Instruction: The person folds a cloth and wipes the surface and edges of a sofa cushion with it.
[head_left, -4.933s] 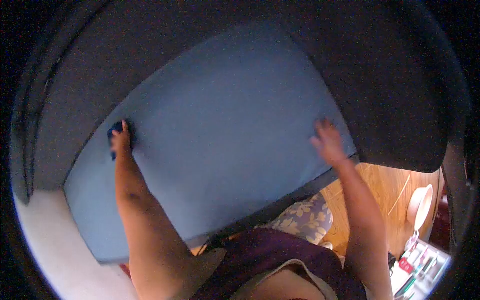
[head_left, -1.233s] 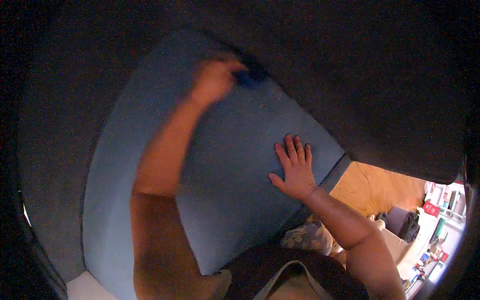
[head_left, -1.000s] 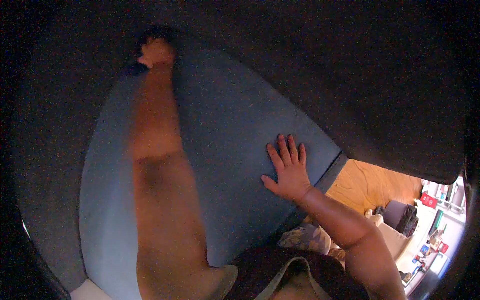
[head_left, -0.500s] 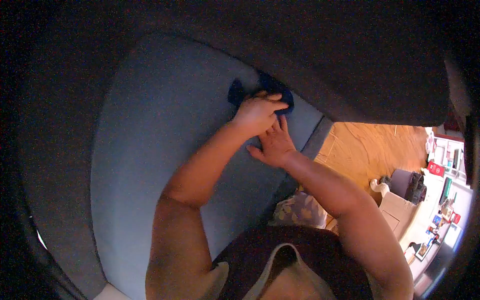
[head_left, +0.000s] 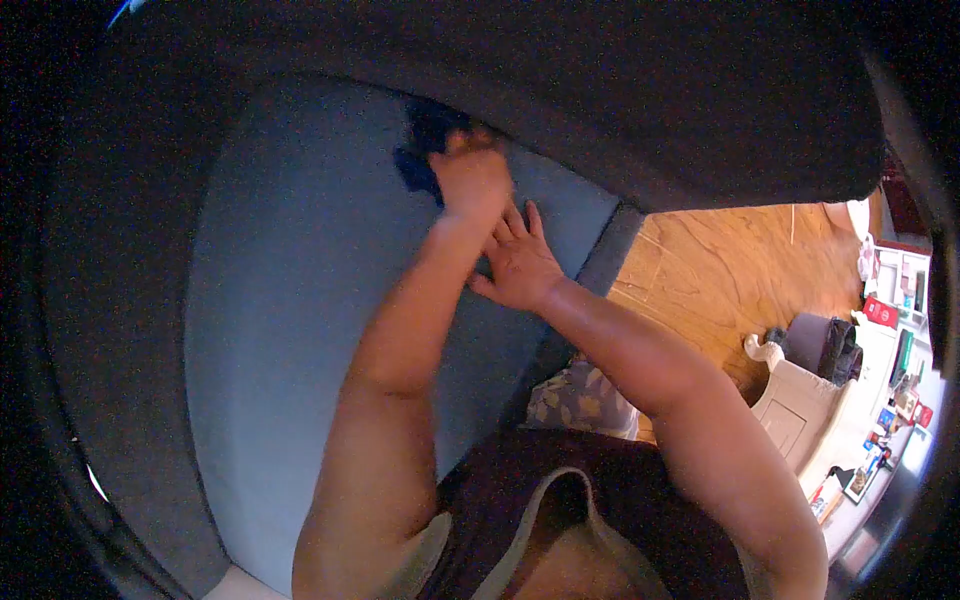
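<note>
My left hand (head_left: 472,178) is closed on a dark blue cloth (head_left: 420,172), pressed to the blue-grey cushion (head_left: 300,280) close to its far edge. The cloth bunches out to the left of the fingers, which are partly blurred. Just below and to the right, my right hand (head_left: 520,262) lies flat on the same cushion with its fingers spread, holding nothing. My left wrist covers part of its fingertips.
Dark grey upholstered panels (head_left: 620,110) rise around the cushion at the left and far side. To the right lie a wooden floor (head_left: 730,260), a white cabinet (head_left: 800,415) with several small items on top, and a patterned fabric piece (head_left: 580,400) near my body.
My left hand has swept the cloth across the cushion, first to the far left, then right, and now slightly back left. My right hand stays flat on the cushion. The view has shifted.
</note>
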